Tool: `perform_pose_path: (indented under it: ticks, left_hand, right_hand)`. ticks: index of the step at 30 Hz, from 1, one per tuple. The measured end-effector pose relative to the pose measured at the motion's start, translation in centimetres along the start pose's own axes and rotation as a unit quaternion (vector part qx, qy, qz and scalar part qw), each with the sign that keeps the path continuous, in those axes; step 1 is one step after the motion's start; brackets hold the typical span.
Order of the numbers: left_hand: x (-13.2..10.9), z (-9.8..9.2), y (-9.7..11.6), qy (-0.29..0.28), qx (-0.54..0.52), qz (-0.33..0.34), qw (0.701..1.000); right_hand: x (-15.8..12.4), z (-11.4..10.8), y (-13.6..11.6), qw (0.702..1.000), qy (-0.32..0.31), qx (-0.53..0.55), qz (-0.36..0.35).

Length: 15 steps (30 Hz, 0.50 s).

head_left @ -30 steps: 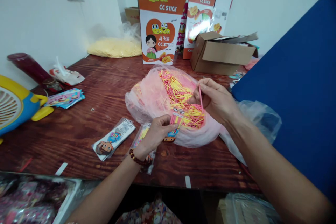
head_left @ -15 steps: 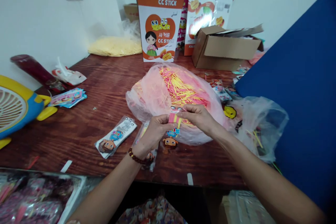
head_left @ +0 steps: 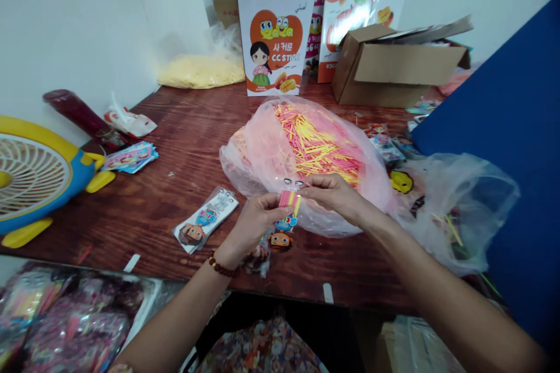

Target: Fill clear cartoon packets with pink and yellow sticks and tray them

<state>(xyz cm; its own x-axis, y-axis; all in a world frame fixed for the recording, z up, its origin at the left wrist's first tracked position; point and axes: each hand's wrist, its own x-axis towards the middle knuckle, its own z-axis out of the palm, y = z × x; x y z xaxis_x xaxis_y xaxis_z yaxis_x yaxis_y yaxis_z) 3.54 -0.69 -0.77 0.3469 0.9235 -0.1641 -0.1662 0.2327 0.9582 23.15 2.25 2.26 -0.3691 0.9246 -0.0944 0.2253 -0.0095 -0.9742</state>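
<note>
Between the fingers of my left hand (head_left: 258, 221) is a small clear printed packet (head_left: 286, 222), with pink and yellow sticks inside and a cartoon face at its lower end. My right hand (head_left: 335, 195) pinches at the packet's top edge, where a bit of pink shows by the fingertips. Just behind both hands lies a large translucent bag (head_left: 266, 157) filled with loose pink and yellow sticks (head_left: 315, 143). A stack of flat printed packets (head_left: 206, 220) rests left of my left hand. More packets (head_left: 258, 259) lie partly hidden under my left wrist.
A toy-like fan (head_left: 39, 175), a dark red bottle (head_left: 83, 116) and a tissue pack (head_left: 131, 122) stand left. Printed cartons (head_left: 273, 35) and an open brown box (head_left: 398, 70) line the back. A clear bag (head_left: 476, 204) and blue panel (head_left: 494, 99) are right. Filled packets sit in a tray (head_left: 149, 297).
The view has swung slightly left and down, so the table things appear further right. Both hands stay on the packet, and its sticks and printed front show more plainly.
</note>
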Motion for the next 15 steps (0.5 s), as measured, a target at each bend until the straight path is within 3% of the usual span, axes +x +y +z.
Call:
perform_pose_path:
  ticks: [3,6,8,11,13,15]
  left_hand:
    - [-1.7,-1.9,-0.2,0.035,0.038,-0.009,0.999]
    - [-2.8,-4.4,-1.2,0.093,0.079,-0.005,0.993]
    - [-3.1,-6.0,-2.2,0.146,0.134,0.013,0.98]
    - [-3.2,-8.1,-3.4,0.188,0.249,0.038,0.949]
    - [-3.1,-9.5,-3.7,0.213,0.332,0.057,0.917]
    - [-2.9,-11.1,-3.6,0.25,0.425,0.074,0.867]
  right_hand:
    - [0.3,1.4,0.6,0.999,-0.018,-0.044,-0.012]
    - [1.2,3.3,1.0,0.986,-0.021,-0.165,-0.007]
    - [1.9,4.8,1.2,0.958,-0.017,-0.286,0.005]
    - [2.8,6.7,1.5,0.891,-0.014,-0.453,0.019]
    - [2.9,7.4,1.6,0.853,-0.019,-0.521,0.031]
    - [2.6,7.6,1.6,0.833,-0.023,-0.551,0.041]
